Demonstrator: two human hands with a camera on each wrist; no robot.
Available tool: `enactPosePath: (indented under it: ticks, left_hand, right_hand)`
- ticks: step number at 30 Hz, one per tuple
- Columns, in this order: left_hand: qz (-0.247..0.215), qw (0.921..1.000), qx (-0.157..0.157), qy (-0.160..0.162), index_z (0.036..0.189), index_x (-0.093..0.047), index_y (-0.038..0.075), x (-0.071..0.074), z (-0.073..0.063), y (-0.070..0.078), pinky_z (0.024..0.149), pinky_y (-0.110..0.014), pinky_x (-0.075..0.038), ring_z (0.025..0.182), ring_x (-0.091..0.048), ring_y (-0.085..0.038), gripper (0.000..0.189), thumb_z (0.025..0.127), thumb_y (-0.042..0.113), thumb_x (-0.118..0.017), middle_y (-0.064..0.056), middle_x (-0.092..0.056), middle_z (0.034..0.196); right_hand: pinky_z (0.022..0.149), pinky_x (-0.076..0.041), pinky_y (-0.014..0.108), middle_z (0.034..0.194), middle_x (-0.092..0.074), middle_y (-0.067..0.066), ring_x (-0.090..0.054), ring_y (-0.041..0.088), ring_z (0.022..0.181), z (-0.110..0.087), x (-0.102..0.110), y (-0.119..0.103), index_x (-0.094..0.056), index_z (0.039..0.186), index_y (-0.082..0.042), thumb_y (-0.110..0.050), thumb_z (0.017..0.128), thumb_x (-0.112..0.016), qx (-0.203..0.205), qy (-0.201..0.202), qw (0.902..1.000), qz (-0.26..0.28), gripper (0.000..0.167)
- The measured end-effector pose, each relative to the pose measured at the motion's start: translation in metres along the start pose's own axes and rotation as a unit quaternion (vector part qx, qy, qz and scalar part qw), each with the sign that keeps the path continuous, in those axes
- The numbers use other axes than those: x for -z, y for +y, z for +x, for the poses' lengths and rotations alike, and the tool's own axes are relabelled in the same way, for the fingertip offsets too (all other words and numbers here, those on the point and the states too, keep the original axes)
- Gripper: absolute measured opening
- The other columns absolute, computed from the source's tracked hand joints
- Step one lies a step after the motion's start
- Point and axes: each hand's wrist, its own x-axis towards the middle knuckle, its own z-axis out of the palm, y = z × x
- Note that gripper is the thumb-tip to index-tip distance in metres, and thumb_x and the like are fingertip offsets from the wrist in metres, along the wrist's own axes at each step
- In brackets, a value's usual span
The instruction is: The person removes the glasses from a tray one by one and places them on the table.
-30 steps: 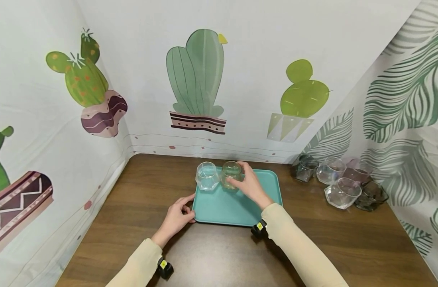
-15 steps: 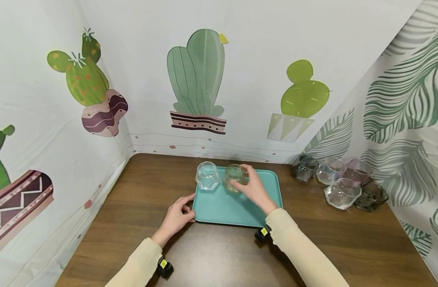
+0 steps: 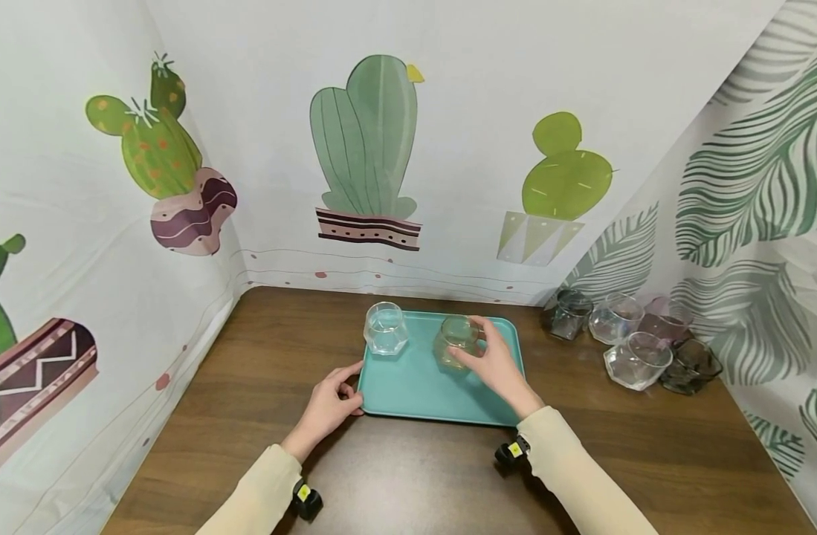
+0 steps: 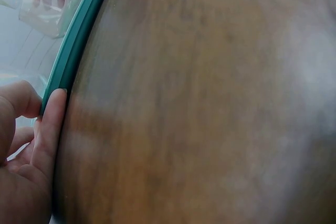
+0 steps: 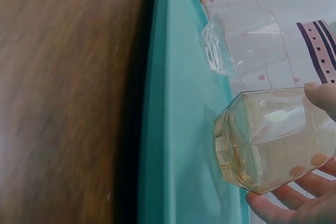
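My right hand [image 3: 500, 365] grips an amber-tinted faceted glass [image 3: 453, 338] between thumb and fingers, over the teal tray [image 3: 408, 390]. In the right wrist view the amber glass [image 5: 278, 140] has its thick faceted base close over the tray, and the fingers wrap its upper part. A clear faceted glass [image 3: 385, 331] stands in the tray's back left corner. At the tray's left edge, by the front corner, my left hand [image 3: 328, 401] holds the rim; in the left wrist view one finger lies along the outer side of the green rim [image 4: 73, 51].
Several glasses stand grouped at the table's back right, among them a dark one [image 3: 569, 313], a clear one [image 3: 638, 360] and a smoky one [image 3: 691, 365]. Behind the wooden table [image 3: 281, 319] hangs a cloth [image 3: 462, 148] printed with cacti.
My right hand has carried the amber glass to the right and slightly toward me, away from the clear glass. The left hand and tray stay put.
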Motion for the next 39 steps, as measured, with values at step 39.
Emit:
enactPosePath:
  ticks: [39]
  left_hand:
    - [0.009, 1.0000, 0.003, -0.002, 0.146, -0.059, 0.001, 0.000, 0.000, 0.002, 0.061, -0.027, -0.066, 0.072, -0.061, -0.016, 0.062, 0.085, -0.011, -0.064, -0.013, -0.058, 0.105]
  right_hand:
    - [0.099, -0.055, 0.049, 0.146, -0.050, 0.025, -0.051, 0.042, 0.133, -0.058, 0.109, 0.038, -0.039, 0.153, 0.001, -0.031, 0.095, -0.077, -0.013, 0.126, 0.9866, -0.103, 0.076]
